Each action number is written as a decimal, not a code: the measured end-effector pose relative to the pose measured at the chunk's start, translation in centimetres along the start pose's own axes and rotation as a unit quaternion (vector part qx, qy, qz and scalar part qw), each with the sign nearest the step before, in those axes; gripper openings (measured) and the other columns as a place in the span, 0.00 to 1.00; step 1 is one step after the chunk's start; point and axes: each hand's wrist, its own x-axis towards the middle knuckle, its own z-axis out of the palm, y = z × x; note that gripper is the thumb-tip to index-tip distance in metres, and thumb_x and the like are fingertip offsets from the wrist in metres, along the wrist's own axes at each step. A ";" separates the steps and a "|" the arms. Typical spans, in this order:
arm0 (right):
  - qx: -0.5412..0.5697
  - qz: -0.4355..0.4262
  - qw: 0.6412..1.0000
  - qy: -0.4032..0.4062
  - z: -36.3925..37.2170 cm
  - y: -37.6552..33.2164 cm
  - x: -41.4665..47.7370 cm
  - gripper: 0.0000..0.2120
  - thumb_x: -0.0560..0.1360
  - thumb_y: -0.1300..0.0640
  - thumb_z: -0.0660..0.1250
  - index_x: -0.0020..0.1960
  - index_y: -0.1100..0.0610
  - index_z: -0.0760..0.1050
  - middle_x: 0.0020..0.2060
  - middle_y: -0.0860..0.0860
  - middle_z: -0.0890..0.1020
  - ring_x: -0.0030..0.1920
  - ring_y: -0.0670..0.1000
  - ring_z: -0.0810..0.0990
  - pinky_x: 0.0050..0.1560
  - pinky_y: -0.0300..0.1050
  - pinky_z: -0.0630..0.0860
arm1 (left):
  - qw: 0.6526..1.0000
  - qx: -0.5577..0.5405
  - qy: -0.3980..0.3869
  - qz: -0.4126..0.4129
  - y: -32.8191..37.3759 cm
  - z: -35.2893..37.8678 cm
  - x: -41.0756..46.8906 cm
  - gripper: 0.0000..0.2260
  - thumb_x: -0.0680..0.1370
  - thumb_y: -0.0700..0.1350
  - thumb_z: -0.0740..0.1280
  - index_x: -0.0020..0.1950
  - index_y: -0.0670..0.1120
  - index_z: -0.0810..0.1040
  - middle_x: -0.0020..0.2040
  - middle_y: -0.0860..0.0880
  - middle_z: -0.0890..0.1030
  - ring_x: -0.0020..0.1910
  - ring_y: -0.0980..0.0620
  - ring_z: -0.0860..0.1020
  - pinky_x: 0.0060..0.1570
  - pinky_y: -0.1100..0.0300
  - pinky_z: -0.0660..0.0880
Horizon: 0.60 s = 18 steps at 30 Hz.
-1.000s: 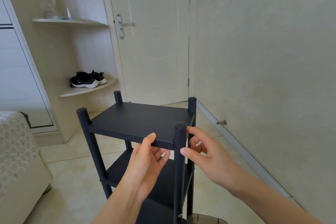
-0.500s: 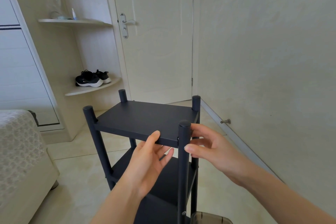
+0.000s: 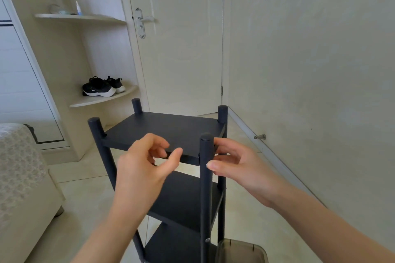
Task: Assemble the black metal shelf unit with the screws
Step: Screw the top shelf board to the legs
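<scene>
The black metal shelf unit stands upright on the tiled floor, with four round posts and three panels in view. My left hand hovers just in front of the top panel's near edge, fingers curled and apart, holding nothing. My right hand is at the front right post: the thumb lies on the post's front and the fingers reach behind it at the level of the top panel. A small screw head shows low on that post. No loose screw is visible.
A translucent brown plastic container sits at the unit's foot on the right. The wall with a door stop runs close on the right. A closed door is behind, a corner shelf with shoes at back left, a bed on the left.
My left hand has come off the top panel's front edge and pulled back a little, fingers curling. My right hand stays at the front right post.
</scene>
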 end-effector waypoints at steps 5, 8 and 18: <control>0.053 0.023 0.998 -0.015 -0.1 0.3 0.4 0.18 0.69 0.53 0.76 0.56 0.38 0.80 0.52 0.44 0.82 0.55 0.47 0.83 0.58 0.50 0.80 | 0.970 -0.003 -0.210 0.126 0.5 1.5 -0.3 0.30 0.67 0.69 0.67 0.68 0.64 0.70 0.63 0.75 0.69 0.72 0.75 0.56 0.74 0.67 0.53; 0.088 0.030 0.995 -0.022 0.0 0.3 0.4 0.20 0.65 0.52 0.77 0.57 0.41 0.81 0.56 0.50 0.81 0.57 0.52 0.83 0.62 0.56 0.78 | 0.970 -0.018 -0.202 0.133 0.7 2.5 0.2 0.24 0.67 0.70 0.66 0.62 0.70 0.69 0.57 0.83 0.68 0.71 0.79 0.52 0.75 0.64 0.46; 0.162 0.056 0.984 -0.044 -0.6 0.1 0.4 0.18 0.76 0.63 0.71 0.64 0.51 0.79 0.62 0.64 0.75 0.60 0.54 0.82 0.63 0.51 0.77 | 0.973 -0.036 -0.196 0.115 -0.1 3.7 1.1 0.15 0.68 0.70 0.65 0.51 0.68 0.71 0.50 0.71 0.79 0.57 0.74 0.73 0.73 0.70 0.43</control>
